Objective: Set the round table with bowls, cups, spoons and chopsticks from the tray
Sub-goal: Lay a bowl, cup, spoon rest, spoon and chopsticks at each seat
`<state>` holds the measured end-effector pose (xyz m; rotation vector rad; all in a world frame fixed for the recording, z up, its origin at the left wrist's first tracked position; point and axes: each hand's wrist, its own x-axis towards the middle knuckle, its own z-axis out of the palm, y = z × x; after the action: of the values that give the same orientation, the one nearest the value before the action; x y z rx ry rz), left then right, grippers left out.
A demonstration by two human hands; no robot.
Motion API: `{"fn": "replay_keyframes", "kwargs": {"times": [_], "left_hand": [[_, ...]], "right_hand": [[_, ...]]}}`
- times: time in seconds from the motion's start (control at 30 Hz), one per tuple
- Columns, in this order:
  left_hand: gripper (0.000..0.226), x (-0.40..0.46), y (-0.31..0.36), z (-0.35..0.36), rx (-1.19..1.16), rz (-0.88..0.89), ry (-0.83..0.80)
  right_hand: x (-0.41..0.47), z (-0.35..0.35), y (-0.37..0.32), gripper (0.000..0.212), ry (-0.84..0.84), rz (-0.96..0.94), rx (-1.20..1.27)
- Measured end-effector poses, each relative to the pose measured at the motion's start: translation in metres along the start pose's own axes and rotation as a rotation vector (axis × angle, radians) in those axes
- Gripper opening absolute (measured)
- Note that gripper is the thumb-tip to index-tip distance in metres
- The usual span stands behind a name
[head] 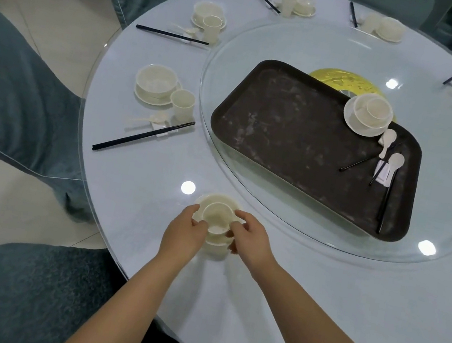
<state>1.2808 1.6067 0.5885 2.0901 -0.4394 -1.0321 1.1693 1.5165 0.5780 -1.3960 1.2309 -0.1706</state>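
At the near edge of the round, glass-topped white bench [276, 271], the left hand [185, 232] and the right hand [250, 240] are holding a small cream plastic cup [217, 218] from either side, each grip curled round it. The cup is sitting in a cream bowl and saucer stack [210, 200]. On the dark brown rectangular tray [299, 142], another cream bowl set [368, 114], white spoons [394, 163] and black chopsticks [385, 205] are lying by its far right corner.
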Motion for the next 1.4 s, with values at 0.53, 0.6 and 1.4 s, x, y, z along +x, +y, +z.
{"fn": "replay_keyframes", "kwargs": {"times": [0.53,0.6,1.4], "left_hand": [[0.030,-0.034,0.051,0.056,-0.155,0.043,-0.149],[0.035,-0.036,0.049,0.069,-0.122,0.015,-0.196],[0.033,-0.038,0.004,0.062,-0.165,0.101,0.205]], "right_hand": [[-0.019,-0.086,0.009,0.023,0.117,-0.118,0.177],[-0.019,-0.094,0.020,0.024,0.120,-0.071,0.143],[-0.007,-0.087,0.065,0.022,0.048,0.290,0.246]]}}
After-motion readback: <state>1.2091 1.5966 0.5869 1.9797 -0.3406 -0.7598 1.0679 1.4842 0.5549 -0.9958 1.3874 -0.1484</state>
